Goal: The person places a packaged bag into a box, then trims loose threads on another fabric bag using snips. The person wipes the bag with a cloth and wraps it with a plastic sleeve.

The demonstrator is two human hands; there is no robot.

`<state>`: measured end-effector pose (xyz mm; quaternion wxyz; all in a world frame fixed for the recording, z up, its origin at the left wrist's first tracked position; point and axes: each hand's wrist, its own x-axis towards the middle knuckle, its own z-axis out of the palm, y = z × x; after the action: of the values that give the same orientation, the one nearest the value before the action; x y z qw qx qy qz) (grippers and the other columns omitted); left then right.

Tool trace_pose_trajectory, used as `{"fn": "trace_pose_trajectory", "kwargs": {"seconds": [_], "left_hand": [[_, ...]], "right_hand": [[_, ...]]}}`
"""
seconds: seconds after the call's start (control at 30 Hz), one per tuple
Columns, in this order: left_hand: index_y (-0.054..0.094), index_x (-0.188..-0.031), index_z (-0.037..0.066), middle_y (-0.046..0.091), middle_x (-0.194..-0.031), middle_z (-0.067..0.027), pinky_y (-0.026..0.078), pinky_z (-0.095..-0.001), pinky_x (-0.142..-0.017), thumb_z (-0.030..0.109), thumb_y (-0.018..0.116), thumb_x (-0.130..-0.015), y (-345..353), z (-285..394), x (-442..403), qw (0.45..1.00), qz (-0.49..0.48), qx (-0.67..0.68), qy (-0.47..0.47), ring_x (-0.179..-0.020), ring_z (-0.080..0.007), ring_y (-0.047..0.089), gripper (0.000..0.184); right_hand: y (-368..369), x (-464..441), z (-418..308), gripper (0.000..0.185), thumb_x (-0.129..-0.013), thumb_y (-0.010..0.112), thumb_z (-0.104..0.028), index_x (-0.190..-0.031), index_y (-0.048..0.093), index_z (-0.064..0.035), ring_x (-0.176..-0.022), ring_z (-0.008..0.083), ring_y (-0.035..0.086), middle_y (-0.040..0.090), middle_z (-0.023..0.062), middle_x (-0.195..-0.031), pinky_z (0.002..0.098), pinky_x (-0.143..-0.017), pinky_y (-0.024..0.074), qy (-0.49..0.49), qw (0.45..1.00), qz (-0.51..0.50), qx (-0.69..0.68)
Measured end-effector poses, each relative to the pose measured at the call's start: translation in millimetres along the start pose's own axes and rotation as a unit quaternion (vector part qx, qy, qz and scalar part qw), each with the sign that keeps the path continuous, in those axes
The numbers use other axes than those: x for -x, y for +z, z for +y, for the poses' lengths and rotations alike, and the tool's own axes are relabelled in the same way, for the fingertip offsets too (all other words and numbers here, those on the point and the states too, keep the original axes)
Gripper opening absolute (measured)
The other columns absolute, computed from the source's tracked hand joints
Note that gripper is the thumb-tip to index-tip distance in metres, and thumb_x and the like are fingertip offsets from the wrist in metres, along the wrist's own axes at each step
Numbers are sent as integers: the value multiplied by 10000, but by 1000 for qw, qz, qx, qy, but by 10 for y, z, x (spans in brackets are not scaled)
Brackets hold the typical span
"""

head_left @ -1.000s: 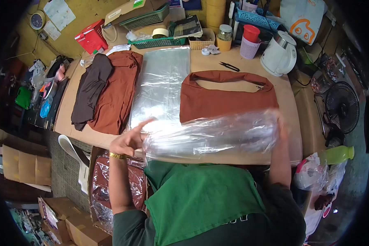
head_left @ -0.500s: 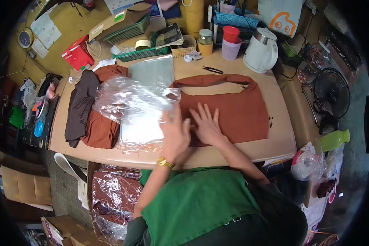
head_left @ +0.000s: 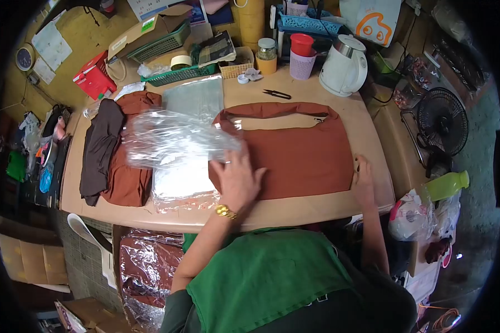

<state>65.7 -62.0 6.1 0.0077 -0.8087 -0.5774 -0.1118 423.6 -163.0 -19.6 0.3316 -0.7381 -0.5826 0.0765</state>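
A reddish-brown fabric shoulder bag (head_left: 294, 161) lies flat on the table, its strap looped toward the back. My left hand (head_left: 240, 180), with a gold watch at the wrist, is over the bag's left edge, thumb spread from the fingers. Its fingertips meet the end of a crumpled clear plastic bag (head_left: 172, 139); whether they pinch it is unclear. Beside the bag's right edge rests my right hand (head_left: 364, 180), fingers slightly bent and apart. Under the crumpled plastic lies a stack of flat clear plastic sleeves (head_left: 183, 183).
Folded brown (head_left: 129, 180) and dark fabric pieces (head_left: 101, 150) lie at the left. Small thread snips (head_left: 276, 94) sit behind the strap. A white kettle (head_left: 344, 66), cups and baskets line the back. Below the table's front edge stands a box of plastic-wrapped brown items (head_left: 150, 261).
My right hand has moved from the middle of the brown bag to its right edge. My left hand stays near the left edge, and the crumpled plastic has changed shape. The view has shifted slightly.
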Motion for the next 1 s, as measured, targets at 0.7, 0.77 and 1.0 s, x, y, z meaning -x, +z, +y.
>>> {"fn": "trace_pose_trajectory", "kwargs": {"seconds": [0.7, 0.77, 1.0], "left_hand": [[246, -1522, 19, 262, -1527, -245, 128, -617, -1148, 529, 839, -619, 243, -20, 61, 946, 46, 262, 187, -1449, -404, 219, 1194], [244, -1535, 48, 252, -1551, -225, 155, -522, -1184, 469, 845, -647, 264, -51, 263, 870, 146, 359, 303, -1443, -376, 250, 1152], [383, -1465, 35, 552, -1339, -222, 464, -423, -996, 256, 778, -828, -201, -827, 697, 890, -87, 440, 88, -1143, -391, 591, 781]], "right_hand": [[2, -628, -2027, 105, -784, 680, -89, -884, 647, -87, -651, 213, 601, 619, 48, -734, 360, -676, 454, -520, 845, 116, -52], [146, -690, -2464, 142, -841, 691, -194, -807, 596, -94, -653, 254, 595, 613, 43, -707, 413, -627, 440, -503, 863, -39, -35], [980, -1403, -2007, 270, -781, 759, -182, -935, 648, 10, -775, 161, 565, 619, 84, -805, 311, -731, 456, -318, 752, -542, -196]]}}
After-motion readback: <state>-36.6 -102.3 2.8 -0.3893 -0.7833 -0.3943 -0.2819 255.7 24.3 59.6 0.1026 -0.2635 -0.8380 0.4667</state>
